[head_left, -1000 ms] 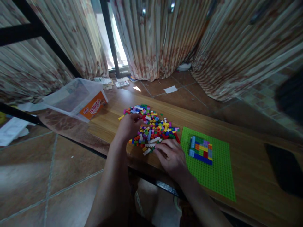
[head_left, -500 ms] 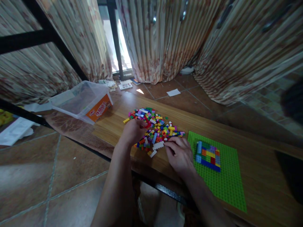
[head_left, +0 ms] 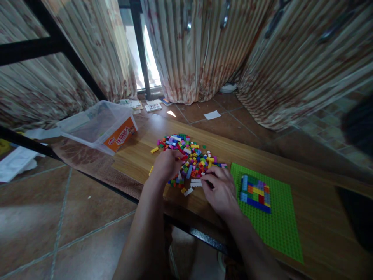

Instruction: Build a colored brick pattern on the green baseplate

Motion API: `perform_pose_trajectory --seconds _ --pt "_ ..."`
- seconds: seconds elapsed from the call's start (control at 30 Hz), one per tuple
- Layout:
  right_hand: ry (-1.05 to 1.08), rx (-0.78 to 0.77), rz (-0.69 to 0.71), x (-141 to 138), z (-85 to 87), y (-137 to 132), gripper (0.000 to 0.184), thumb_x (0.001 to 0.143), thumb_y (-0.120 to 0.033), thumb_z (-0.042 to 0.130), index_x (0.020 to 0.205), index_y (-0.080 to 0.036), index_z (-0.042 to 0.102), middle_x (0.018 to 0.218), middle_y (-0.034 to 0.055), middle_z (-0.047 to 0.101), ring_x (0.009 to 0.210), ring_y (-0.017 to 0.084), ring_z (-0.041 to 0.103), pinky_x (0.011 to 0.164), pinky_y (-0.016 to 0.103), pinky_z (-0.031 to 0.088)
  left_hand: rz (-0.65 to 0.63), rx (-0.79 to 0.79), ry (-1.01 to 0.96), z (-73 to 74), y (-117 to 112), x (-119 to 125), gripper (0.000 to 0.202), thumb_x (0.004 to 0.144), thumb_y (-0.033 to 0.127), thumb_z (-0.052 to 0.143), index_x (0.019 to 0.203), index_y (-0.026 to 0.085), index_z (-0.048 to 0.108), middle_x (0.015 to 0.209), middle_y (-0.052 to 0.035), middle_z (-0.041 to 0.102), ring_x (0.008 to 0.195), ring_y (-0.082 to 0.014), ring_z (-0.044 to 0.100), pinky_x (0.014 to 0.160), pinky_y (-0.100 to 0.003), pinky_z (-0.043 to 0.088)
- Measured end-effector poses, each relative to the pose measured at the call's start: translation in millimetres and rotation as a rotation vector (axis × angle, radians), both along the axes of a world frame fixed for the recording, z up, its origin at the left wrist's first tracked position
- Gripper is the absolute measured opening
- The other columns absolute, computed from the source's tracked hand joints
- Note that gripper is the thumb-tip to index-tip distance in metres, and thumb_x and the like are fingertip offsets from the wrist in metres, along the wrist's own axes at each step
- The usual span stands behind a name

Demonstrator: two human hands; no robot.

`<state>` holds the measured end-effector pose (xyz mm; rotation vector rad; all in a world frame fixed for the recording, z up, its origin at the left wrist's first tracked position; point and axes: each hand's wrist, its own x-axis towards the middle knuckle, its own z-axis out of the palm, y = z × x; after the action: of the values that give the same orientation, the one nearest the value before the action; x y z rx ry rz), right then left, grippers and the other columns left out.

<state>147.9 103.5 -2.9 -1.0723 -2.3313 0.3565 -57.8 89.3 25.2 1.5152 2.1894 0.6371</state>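
1. Just below the frame's centre, our white bricks (head_left: pixel 196 182) now show as two parallel strips; a moment ago they read as one patch. They now stand out more clearly from the pile of bricks (head_left: pixel 192 158).
2. Our right hand (head_left: pixel 220 190) curls beside them, fingers bent; we can't tell whether it grips any.
3. Our left hand (head_left: pixel 168 165) stays at a red brick (head_left: pixel 184 158) mid-frame, fingertips drawn together, grip unclear.

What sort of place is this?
Probably a room in a home, though I can't be sure: long patterned curtains, a tiled floor and a wooden table with colourful toy bricks on it.
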Motion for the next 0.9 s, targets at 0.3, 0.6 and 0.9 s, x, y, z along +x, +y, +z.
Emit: perform_pose_trajectory --seconds 0.3,0.6,0.9 --pt "0.011 -0.010 -0.019 -6.5 -0.8 1.5 0.015 0.087 -0.026 0.060 0.088 -0.024 0.075 0.099 0.0055 0.065 0.096 0.023 0.052 0.086 0.039 0.043 -0.032 -0.007 0.004 6.2 -0.1 4.7 0.019 0.079 0.023 0.059 0.089 0.022 0.076 0.081 -0.0045 0.074 0.075 -0.0177 0.064 0.066 -0.024 0.044" --pt "0.062 -0.087 -0.051 -15.4 -5.5 0.2 0.014 0.087 -0.026 0.061 0.086 -0.026 0.075 0.097 0.0062 0.063 0.097 0.024 0.053 0.086 0.040 0.044 -0.062 0.016 0.016 6.8 0.0 4.9 0.018 0.079 0.022 0.060 0.088 0.022 0.076 0.081 -0.0044 0.074 0.077 -0.0181 0.065 0.068 -0.024 0.045" --pt "0.023 -0.181 -0.063 -15.6 1.7 4.3 0.009 0.085 -0.027 0.067 0.083 -0.026 0.075 0.099 0.0056 0.063 0.098 0.024 0.052 0.087 0.041 0.043 -0.044 -0.017 0.029 4.9 2.4 2.8 0.019 0.080 0.024 0.058 0.088 0.021 0.076 0.080 -0.0050 0.074 0.076 -0.0176 0.065 0.067 -0.024 0.044"
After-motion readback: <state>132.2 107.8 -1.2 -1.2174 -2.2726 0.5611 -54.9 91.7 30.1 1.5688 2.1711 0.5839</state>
